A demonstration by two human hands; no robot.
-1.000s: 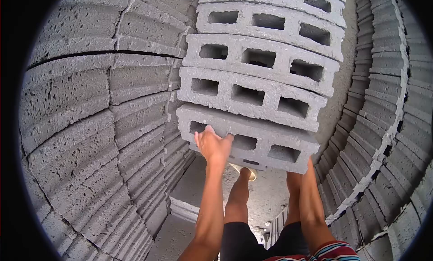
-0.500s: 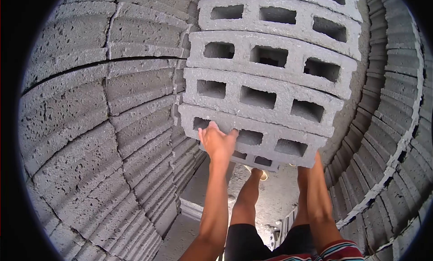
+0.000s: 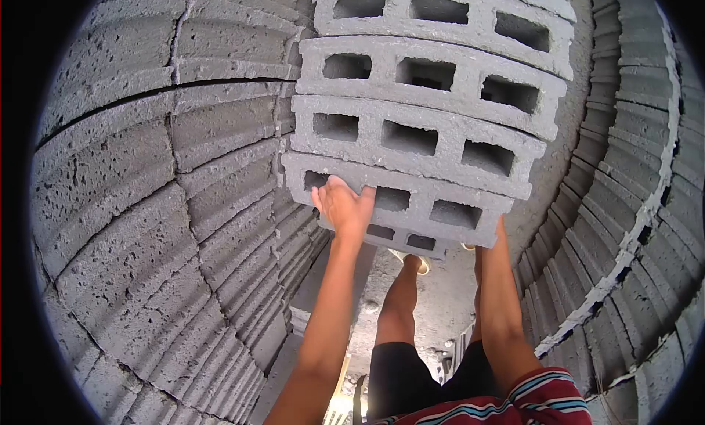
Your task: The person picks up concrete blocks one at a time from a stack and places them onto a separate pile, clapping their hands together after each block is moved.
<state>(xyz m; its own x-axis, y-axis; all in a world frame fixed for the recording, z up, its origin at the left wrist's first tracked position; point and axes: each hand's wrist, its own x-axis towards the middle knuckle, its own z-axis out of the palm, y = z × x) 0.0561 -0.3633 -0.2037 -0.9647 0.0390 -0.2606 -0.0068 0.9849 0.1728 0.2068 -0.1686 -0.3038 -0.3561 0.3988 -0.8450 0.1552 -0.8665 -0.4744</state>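
Observation:
A grey hollow concrete block [image 3: 415, 197] with three rectangular holes faces me at the near end of a row of similar blocks. My left hand [image 3: 344, 206] is closed around the wall between its left and middle holes, with fingers in the left hole and the thumb at the middle one. At the block's right end, my right hand [image 3: 501, 228] holds the lower corner; its fingers are mostly hidden behind the block. Under the held block, part of a lower hollow block [image 3: 402, 240] shows.
Stacked grey blocks form a wall [image 3: 117, 197] close on my left. Another curved-looking stack [image 3: 587, 278] rises on my right. More hollow blocks [image 3: 418, 135] lie beyond the held one. My legs and sandalled feet [image 3: 411, 262] are on the dusty ground [image 3: 433, 300] below.
The blocks and both hands sit slightly higher and further left in view, as the whole view has shifted. Both hands keep the same places on the block.

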